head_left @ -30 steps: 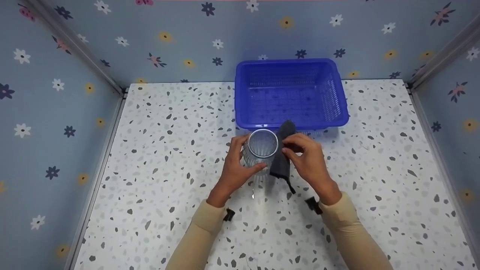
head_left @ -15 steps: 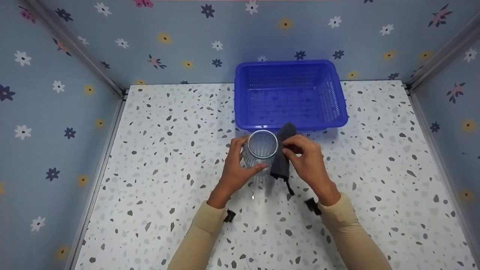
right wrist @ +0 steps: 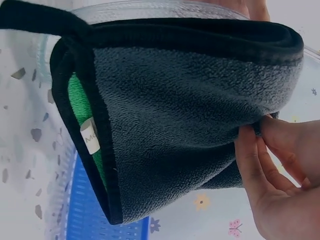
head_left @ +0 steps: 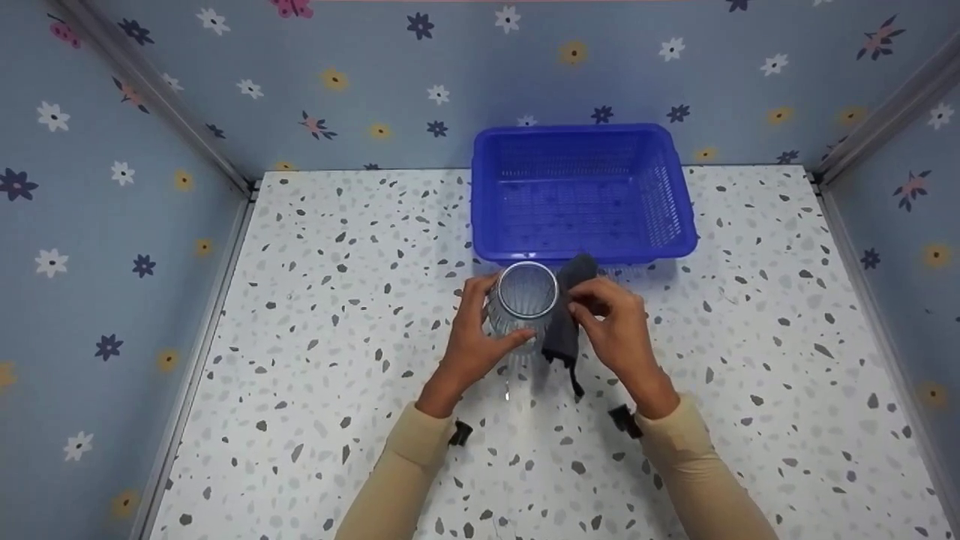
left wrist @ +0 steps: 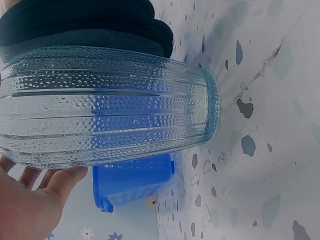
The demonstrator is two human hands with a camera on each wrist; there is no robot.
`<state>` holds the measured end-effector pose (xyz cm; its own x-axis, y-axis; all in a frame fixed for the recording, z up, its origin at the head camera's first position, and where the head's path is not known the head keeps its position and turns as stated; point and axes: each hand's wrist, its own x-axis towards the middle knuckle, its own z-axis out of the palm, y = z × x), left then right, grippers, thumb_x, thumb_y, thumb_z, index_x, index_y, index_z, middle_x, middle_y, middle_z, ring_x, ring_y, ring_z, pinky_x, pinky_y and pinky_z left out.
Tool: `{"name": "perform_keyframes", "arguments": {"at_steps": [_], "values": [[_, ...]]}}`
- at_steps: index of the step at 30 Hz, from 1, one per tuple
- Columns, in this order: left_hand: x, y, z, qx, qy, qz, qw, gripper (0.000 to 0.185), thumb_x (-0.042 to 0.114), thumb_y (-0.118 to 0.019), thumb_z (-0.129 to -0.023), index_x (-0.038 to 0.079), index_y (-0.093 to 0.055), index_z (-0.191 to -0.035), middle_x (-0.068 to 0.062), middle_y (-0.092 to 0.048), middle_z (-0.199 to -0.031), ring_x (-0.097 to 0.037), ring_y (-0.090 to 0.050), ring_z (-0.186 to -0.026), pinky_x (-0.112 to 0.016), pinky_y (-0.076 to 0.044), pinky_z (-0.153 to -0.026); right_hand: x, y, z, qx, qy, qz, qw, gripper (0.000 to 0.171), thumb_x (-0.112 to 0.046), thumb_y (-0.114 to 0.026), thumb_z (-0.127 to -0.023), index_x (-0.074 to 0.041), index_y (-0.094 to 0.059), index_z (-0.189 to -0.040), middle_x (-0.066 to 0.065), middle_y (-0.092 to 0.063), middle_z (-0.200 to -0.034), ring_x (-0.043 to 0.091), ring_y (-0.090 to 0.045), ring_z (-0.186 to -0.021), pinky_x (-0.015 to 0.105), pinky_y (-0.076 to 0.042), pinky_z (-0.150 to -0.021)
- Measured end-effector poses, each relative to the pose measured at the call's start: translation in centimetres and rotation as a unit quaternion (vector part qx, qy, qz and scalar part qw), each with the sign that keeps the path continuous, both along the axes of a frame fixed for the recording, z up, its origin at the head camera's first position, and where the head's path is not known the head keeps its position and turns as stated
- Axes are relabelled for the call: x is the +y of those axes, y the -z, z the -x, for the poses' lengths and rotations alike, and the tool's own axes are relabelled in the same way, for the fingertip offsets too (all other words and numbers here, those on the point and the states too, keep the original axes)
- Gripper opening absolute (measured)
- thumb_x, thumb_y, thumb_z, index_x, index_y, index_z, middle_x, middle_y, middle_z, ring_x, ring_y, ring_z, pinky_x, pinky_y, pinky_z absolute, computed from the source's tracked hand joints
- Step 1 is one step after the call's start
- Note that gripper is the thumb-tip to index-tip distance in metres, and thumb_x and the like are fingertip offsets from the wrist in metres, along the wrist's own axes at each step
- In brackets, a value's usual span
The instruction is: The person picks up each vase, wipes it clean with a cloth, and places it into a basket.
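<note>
A clear ribbed glass vessel (head_left: 505,319) with a round open mouth is held in my left hand (head_left: 480,341), fingers at its far left side and thumb at its near side. The left wrist view shows its dimpled wall (left wrist: 135,107) and thick base; whether that base touches the table I cannot tell. My right hand (head_left: 619,322) pinches a folded dark grey cloth (head_left: 561,334) against the right side of the glass. Seen in the right wrist view, the cloth (right wrist: 165,120) has black edging, a loop, a green inner face and a small white tag.
Behind the hands, a blue perforated plastic basket (head_left: 480,199) stands near the back wall. The speckled white table (head_left: 337,300) is bounded by flower-patterned panels at the back, left and right.
The cloth's lower end and loop have swung slightly left and toward me. Both hands keep their hold; the head view has shifted a little.
</note>
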<state>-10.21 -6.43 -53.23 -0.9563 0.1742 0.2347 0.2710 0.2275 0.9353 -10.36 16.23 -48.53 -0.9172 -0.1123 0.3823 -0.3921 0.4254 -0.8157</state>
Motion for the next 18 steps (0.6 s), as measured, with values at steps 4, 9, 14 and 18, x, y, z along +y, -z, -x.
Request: {"name": "perform_keyframes", "arguments": {"at_steps": [4, 9, 14, 18], "values": [[-0.1, 0.0, 0.0, -0.004, 0.004, 0.005, 1.0, 0.087, 0.026, -0.092, -0.085, 0.014, -0.044, -0.157, -0.011, -0.045, -0.15, -0.027, -0.048, -0.14, -0.058, -0.048, -0.109, 0.1, 0.4, -0.2, -0.004, 0.008, -0.002, 1.0, 0.014, 0.01, -0.075, -0.092, 0.001, -0.078, -0.102, 0.011, -0.075, -0.098, 0.026, -0.075, -0.09, 0.022, -0.06, -0.078], [-0.1, -0.1, 0.0, -0.005, 0.002, 0.005, 1.0, 0.087, 0.026, -0.092, -0.084, 0.014, -0.044, -0.156, -0.008, -0.045, -0.149, -0.027, -0.048, -0.14, -0.058, -0.049, -0.109, 0.2, 1.2, -0.3, -0.019, 0.014, 0.013, 1.0, 0.013, 0.011, -0.075, -0.092, 0.002, -0.077, -0.101, 0.013, -0.075, -0.098, 0.027, -0.075, -0.09, 0.019, -0.059, -0.077], [0.0, 0.0, 0.0, -0.006, 0.005, -0.003, 1.0, 0.088, 0.021, -0.092, -0.084, 0.01, -0.043, -0.156, -0.015, -0.045, -0.15, -0.032, -0.047, -0.142, -0.06, -0.047, -0.11, 0.3, 2.1, -0.4, -0.037, 0.017, 0.042, 0.998, 0.015, 0.014, -0.074, -0.091, 0.003, -0.077, -0.101, 0.014, -0.074, -0.096, 0.028, -0.075, -0.091, 0.021, -0.06, -0.078], [-0.1, 0.1, 0.0, -0.012, 0.01, -0.012, 0.9998, 0.089, 0.022, -0.092, -0.084, 0.009, -0.042, -0.157, -0.022, -0.043, -0.15, -0.04, -0.045, -0.144, -0.064, -0.044, -0.111, 0.3, 3.0, -0.5, -0.058, 0.013, 0.066, 0.996, 0.015, 0.016, -0.072, -0.091, 0.006, -0.076, -0.101, 0.016, -0.073, -0.098, 0.03, -0.075, -0.094, 0.023, -0.061, -0.078]]}}
